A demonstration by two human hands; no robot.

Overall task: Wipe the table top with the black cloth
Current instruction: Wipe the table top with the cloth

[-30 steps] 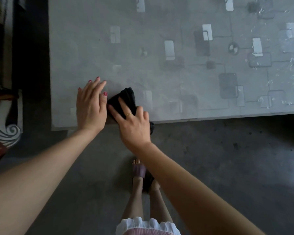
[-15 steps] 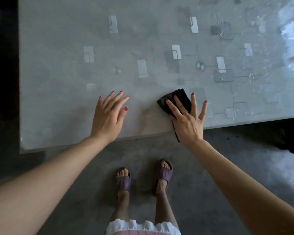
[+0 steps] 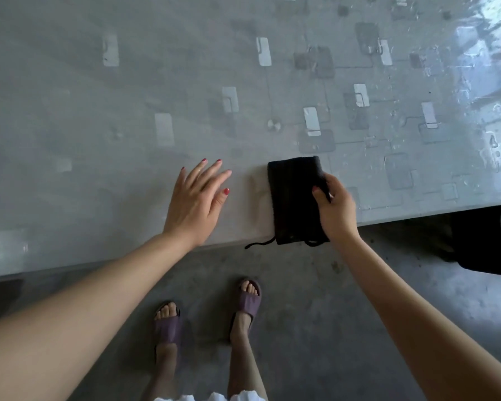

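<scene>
Since half a second ago, the black cloth (image 3: 295, 198) lies unfolded into a flat rectangle at the counter's (image 3: 99, 111) near edge — right hand (image 3: 334, 209) pinching its 3 o'clock side, left hand (image 3: 197, 198) open, fingers spread, at the cloth's 9 o'clock.

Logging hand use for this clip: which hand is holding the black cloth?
The right hand pinches the black cloth at its right edge; the left hand lies open and flat on the table, apart from it.
</scene>
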